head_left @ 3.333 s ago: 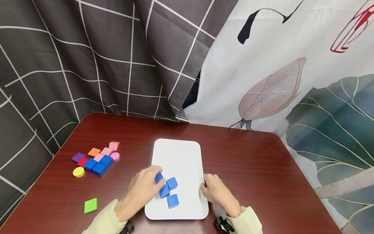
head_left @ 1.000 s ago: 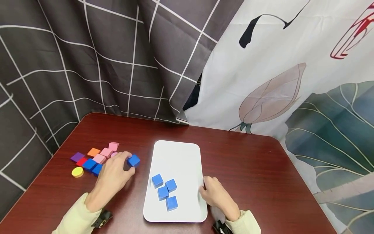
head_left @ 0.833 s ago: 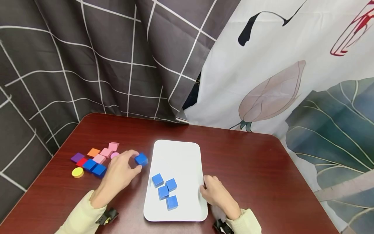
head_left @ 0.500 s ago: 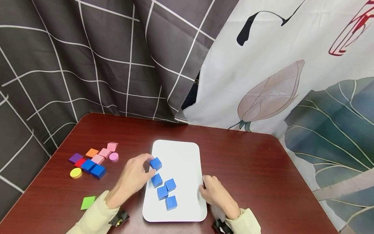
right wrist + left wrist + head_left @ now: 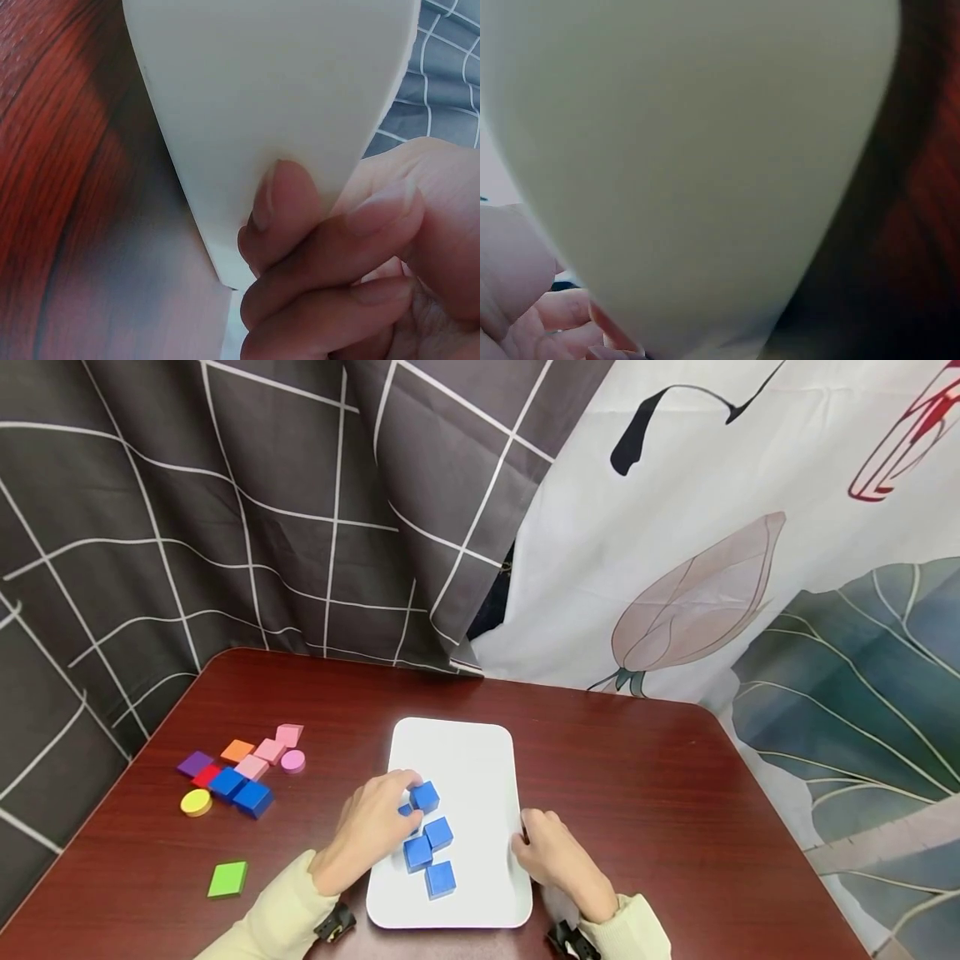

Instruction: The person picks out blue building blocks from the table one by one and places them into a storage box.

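Left hand [image 5: 367,831] reaches over the white tray's [image 5: 483,777] left edge, thumb and finger pinching a blue cube [image 5: 425,797]; right hand [image 5: 561,858] grips the right edge. Right wrist view shows its curled fingers [image 5: 330,253] against the tray, hidden from head view. Left thumb half-covers a second blue cube [image 5: 405,810]; loose coloured blocks [image 5: 228,783] sit by the surface's [image 5: 637,785] left edge.

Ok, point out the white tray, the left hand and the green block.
White tray [image 5: 465,756], head view, bare far part.
Left hand [image 5: 367,828], head view, back of hand.
Green block [image 5: 227,878], head view, top face.
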Motion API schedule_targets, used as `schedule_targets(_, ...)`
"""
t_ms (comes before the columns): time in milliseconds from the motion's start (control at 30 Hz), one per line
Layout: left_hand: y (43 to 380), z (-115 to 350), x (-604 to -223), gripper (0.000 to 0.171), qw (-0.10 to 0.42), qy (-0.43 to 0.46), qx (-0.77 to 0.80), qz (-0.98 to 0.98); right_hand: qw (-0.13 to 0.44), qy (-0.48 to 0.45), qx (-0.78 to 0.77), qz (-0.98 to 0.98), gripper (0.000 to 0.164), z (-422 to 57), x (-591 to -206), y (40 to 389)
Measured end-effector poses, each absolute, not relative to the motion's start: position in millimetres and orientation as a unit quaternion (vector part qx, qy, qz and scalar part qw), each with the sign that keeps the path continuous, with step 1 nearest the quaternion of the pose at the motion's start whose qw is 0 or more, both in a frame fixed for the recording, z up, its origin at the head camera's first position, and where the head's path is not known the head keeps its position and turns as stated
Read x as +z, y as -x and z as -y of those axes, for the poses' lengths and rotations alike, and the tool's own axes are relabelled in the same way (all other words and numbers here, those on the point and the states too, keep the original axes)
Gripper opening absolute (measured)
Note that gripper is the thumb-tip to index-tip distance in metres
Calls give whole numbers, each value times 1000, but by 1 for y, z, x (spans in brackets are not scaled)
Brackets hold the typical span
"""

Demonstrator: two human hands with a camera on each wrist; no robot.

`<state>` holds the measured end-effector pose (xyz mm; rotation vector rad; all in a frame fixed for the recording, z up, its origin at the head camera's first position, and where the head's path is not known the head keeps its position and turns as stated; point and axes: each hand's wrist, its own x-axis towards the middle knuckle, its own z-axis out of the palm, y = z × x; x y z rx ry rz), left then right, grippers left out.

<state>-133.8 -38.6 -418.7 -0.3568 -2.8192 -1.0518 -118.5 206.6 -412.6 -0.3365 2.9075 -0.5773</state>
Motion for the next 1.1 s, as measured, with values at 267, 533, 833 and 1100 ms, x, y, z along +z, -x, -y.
schedule_targets(267, 133, 37, -420, 27, 31, 111, -327, 938, 76, 116, -188, -972, 21, -207, -412, 118)
schedule_targets(533, 131, 36, -422, 32, 40, 115, -319, 940, 73, 115, -190, -972, 21, -206, -412, 118)
schedule_targets(833, 130, 44, -424, 35, 49, 117, -343, 931, 80, 118, -195, -970, 20, -207, -413, 119)
schedule_targets(1100, 130, 80, -415, 21, 111, 122, -342, 925, 83, 114, -192, -971, 19, -206, -413, 119)
